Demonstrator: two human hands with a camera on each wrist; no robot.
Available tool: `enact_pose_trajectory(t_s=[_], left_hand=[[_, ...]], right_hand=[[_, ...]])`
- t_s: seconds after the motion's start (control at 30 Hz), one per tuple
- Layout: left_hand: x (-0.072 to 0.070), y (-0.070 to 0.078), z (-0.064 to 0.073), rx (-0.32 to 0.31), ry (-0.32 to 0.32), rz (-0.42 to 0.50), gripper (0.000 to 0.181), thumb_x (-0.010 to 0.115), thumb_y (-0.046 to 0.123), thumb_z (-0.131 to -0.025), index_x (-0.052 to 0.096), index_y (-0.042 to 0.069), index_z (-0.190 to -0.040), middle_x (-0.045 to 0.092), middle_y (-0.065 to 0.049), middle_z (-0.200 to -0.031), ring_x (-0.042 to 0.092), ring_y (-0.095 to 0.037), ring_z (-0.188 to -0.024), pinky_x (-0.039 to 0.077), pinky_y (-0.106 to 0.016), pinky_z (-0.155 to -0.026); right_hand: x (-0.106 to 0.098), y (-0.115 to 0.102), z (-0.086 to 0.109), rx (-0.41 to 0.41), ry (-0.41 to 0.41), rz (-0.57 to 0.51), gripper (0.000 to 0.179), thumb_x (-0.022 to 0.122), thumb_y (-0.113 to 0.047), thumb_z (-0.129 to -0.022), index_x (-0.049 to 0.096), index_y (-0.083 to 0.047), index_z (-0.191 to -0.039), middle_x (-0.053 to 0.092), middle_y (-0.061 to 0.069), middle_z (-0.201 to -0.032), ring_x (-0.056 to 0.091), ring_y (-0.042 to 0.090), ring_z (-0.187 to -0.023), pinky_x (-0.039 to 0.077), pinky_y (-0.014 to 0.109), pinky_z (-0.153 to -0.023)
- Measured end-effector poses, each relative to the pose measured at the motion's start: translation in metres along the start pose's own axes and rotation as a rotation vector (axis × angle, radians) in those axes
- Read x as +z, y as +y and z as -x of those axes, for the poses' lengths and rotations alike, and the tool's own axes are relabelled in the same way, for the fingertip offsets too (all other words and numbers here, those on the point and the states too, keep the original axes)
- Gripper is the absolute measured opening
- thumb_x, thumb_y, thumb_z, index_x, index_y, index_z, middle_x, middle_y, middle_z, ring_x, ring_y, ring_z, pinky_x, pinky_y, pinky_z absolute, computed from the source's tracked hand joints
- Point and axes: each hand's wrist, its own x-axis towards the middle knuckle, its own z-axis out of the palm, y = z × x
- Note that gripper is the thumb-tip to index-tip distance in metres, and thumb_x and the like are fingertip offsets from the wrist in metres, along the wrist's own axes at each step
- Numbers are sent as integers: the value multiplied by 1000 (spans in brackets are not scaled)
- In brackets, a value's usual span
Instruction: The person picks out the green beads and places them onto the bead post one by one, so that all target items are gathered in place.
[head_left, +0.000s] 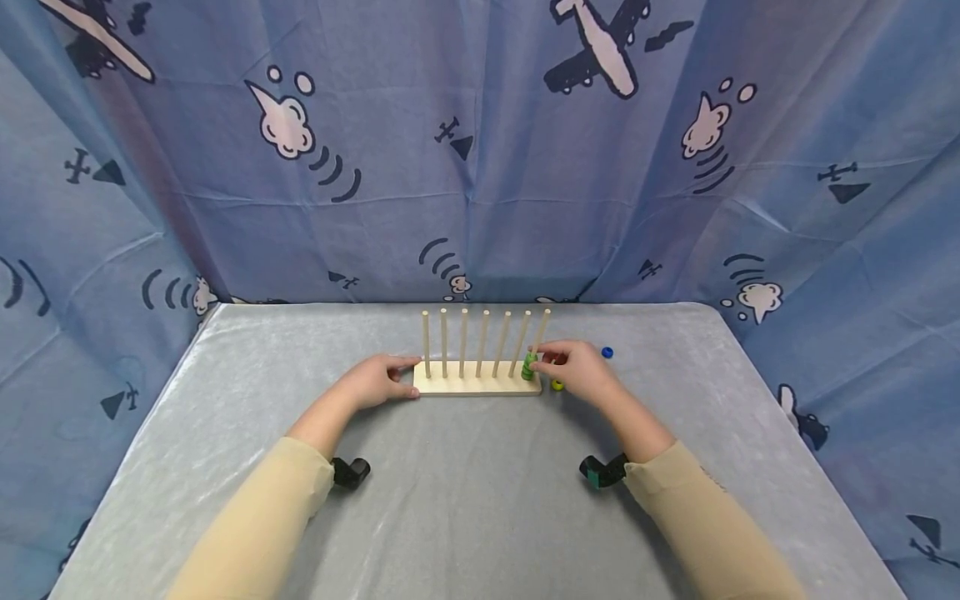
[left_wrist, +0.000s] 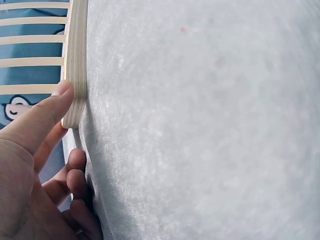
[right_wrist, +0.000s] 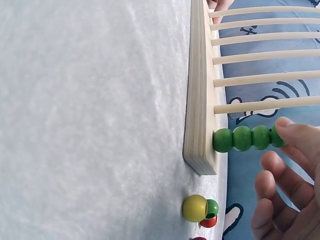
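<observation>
A wooden peg stand [head_left: 477, 384] with a row of upright pegs stands on the table. My left hand [head_left: 375, 382] grips its left end, the thumb on the front edge and a finger behind. On the rightmost peg sits a stack of green beads [right_wrist: 242, 138], the lowest against the base. My right hand [head_left: 573, 367] pinches the top bead of that stack between thumb and forefinger, as the right wrist view shows; its other fingers curl loosely below. The remaining pegs carry no beads.
Beside the stand's right end lie a yellow bead [right_wrist: 194, 208], a green bead [right_wrist: 212, 207] and a red bead [right_wrist: 209, 221]. A blue bead [head_left: 607, 352] lies farther back on the right. Behind the grey-covered table [head_left: 465, 500] hangs a blue patterned curtain [head_left: 390, 100].
</observation>
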Motion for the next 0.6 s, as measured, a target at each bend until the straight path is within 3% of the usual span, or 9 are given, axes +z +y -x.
enact_pose_trajectory(t_s=[0.3, 0.6], left_hand=[[-2, 2, 2, -3, 1, 8, 63, 80, 32, -84, 58, 19, -141, 53, -4, -87, 47, -18, -79, 39, -34, -72], [-1, 0, 1, -2, 3, 4, 63, 80, 33, -84, 58, 20, -141, 53, -3, -87, 47, -18, -79, 38, -35, -72]], right_hand=[[-6, 3, 0, 20, 2, 1, 39, 73, -31, -91, 71, -12, -124, 68, 5, -99, 59, 22, -85, 48, 34, -66], [-21, 15, 0, -23, -10, 41, 34, 74, -22, -91, 72, -12, -124, 67, 5, -97, 58, 21, -82, 47, 34, -65]])
